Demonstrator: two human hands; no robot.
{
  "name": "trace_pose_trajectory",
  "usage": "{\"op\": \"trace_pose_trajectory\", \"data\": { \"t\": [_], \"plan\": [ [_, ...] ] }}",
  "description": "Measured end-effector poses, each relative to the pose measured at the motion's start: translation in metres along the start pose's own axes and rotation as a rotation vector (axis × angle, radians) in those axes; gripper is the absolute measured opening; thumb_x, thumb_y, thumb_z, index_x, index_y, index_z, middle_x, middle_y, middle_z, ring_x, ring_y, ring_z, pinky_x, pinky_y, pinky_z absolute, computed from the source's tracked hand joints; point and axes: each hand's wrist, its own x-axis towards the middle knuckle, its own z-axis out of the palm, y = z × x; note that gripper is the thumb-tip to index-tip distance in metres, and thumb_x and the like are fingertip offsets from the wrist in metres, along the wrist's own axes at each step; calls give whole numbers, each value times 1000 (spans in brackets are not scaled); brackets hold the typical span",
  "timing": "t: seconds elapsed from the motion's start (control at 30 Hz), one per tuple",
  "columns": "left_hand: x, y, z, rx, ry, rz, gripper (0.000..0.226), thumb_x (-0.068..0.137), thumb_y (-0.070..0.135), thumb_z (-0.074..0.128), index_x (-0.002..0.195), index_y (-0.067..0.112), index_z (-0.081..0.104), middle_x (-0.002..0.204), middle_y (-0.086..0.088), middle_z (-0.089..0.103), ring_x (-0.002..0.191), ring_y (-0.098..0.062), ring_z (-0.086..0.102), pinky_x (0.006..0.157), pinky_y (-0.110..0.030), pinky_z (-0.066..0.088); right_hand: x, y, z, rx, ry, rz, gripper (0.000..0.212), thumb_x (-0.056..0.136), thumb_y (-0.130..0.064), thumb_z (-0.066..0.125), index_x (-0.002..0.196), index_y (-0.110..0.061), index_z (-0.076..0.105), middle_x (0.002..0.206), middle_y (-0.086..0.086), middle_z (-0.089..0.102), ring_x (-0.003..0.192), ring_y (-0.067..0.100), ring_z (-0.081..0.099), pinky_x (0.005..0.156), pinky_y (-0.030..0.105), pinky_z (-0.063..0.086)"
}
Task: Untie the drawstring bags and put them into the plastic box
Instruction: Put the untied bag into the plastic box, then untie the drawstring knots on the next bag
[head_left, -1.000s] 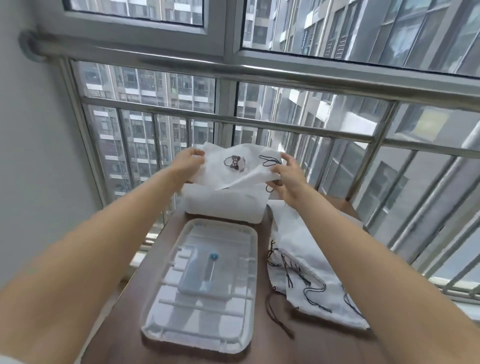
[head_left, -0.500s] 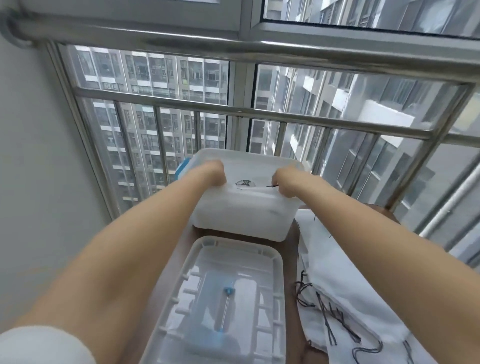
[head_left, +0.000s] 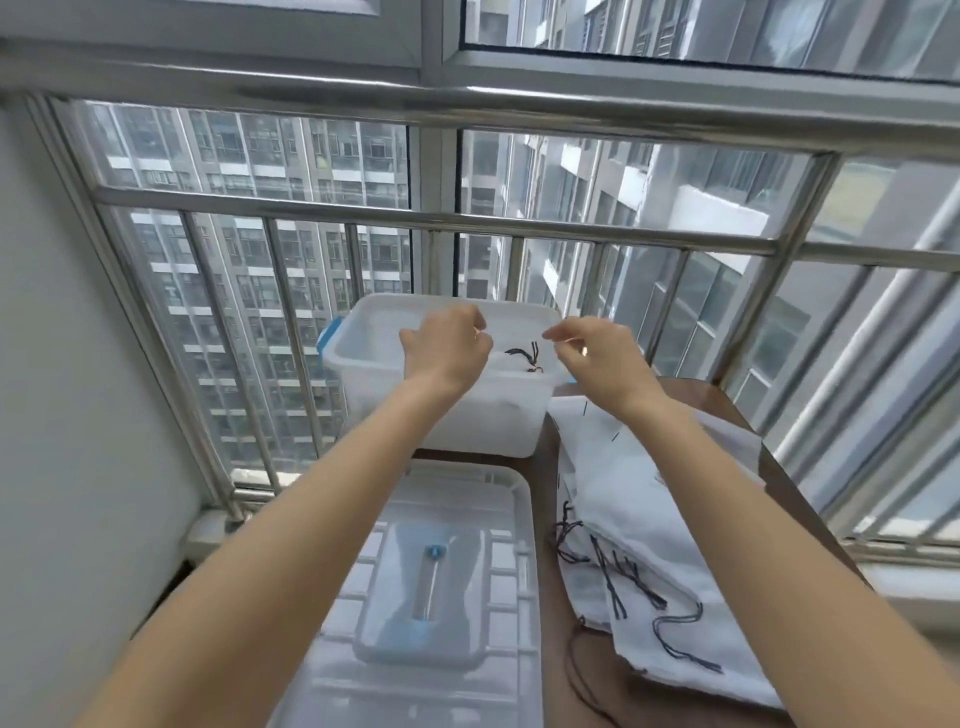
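Here, at the far left, a plain wall (head_left: 78, 415) meets the steel window railing (head_left: 467, 223), with apartment blocks beyond the glass. Low on the brown surface (head_left: 550, 467) lies the translucent lid (head_left: 441, 597) of the box, flat, with a blue clip at its middle.

Above the lid, the left hand (head_left: 447, 345) hovers over the open plastic box (head_left: 363, 374), its fingers curled loosely inward with nothing visibly between them; it touches neither the rim nor the contents. The box stands at the far edge of the surface, against the railing, with a blue latch on its left end. Inside it lies a white drawstring bag (head_left: 511, 371), its dark cords (head_left: 527, 356) showing between the two hands.

The right hand (head_left: 592, 353) hangs over the right end of the box, thumb and forefinger brought close together, the other fingers bent. Whether it pinches anything cannot be told; no cord or cloth is seen in it.

To the right of the lid, under the right forearm, a heap of white drawstring bags (head_left: 649, 561) rests on the surface, outside the box, their dark cords trailing loose over the cloth toward the near edge.
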Motion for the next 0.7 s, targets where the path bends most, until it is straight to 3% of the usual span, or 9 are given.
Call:
{"op": "trace_pose_trajectory", "data": {
  "t": [0.1,0.2,0.37,0.5,0.6,0.7],
  "plan": [
    [-35,23,6,-54,82,94,23,93,20,44,109,16,60,107,0,64,99,-21,57,82,-34,29,-41,13,-9,37,77,61,27,91,-5,48,110,-8,67,112,5,68,104,19,61,91,22,41],
    [-71,39,24,-93,22,150,21,91,21,47,105,15,62,106,-3,63,97,-25,57,84,-36,35,-87,39,-10,-4,59,153,27,90,-5,48,109,-9,67,110,7,68,105,21,59,92,25,41],
    [-118,49,61,-81,-253,173,28,92,13,43,115,12,59,116,-10,58,107,-30,53,88,-38,42,-156,89,-4,-153,-187,276,32,92,-21,52,122,-13,57,124,8,58,119,25,49,97,34,39],
    [-146,55,82,-37,-535,99,48,89,6,44,136,17,43,136,-13,44,124,-30,44,101,-44,40,-188,101,2,-260,-212,286,47,85,-38,61,124,-15,47,126,8,47,119,28,42,94,42,42],
    [-158,60,89,-57,-519,82,47,87,3,47,132,15,47,134,-13,48,123,-29,46,101,-42,40,-196,101,0,-334,-207,252,37,85,-21,60,117,-10,44,120,11,45,110,30,43,81,43,46],
    [-164,67,84,-127,-361,88,33,86,-3,50,115,5,63,116,-18,63,110,-30,57,90,-25,39,-198,101,-7,-302,-205,230,36,81,3,50,115,-6,41,113,15,44,103,34,45,76,42,47]
  ]
}}
